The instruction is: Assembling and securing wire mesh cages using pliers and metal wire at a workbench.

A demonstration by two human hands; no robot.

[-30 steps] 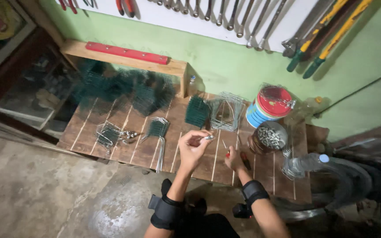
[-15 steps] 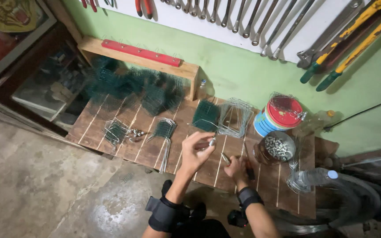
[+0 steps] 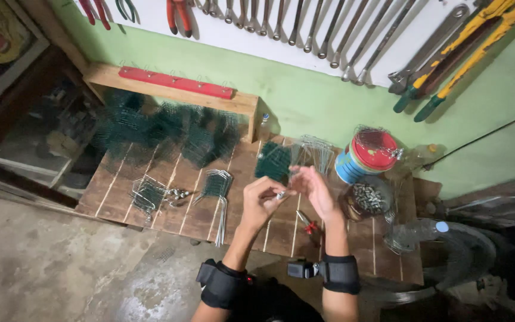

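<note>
Small metal piece (image 3: 281,194) sits pinched at the left hand (image 3: 261,200) fingertips, raised above the wooden board (image 3: 168,206), right in the gap between both hands. Too small to say what it is; looks like a short silvery bit, long axis roughly level and pointing toward the right hand (image 3: 312,186).

Left hand closed in a pinch on that piece. Right hand just beside it, fingers half curled and reaching in toward the same spot; cannot tell whether they grip anything or actually touch the piece. Left hand is the one carrying it, right hand the nearer free one. Both wrists wear black bands.

Outward from the hands:
- small red-handled tool (image 3: 307,222) lies on the board just below the right hand, toward the body
- green mesh panel (image 3: 272,161) and a fan of thin wire pieces (image 3: 314,152) just beyond the hands, toward the wall
- dark bowl of small metal parts (image 3: 368,198) to the right of the right hand, near
- blue tin with red lid (image 3: 368,155) beyond that bowl
- clear plastic bottle (image 3: 415,232) lying on its side, further right
- bent wire bundles (image 3: 217,186) and a wire and mesh assembly (image 3: 149,195) to the left of the left hand
- pile of green mesh (image 3: 168,128) far left and beyond, well apart
- wrenches and pliers (image 3: 329,30) hang on the wall above.
</note>
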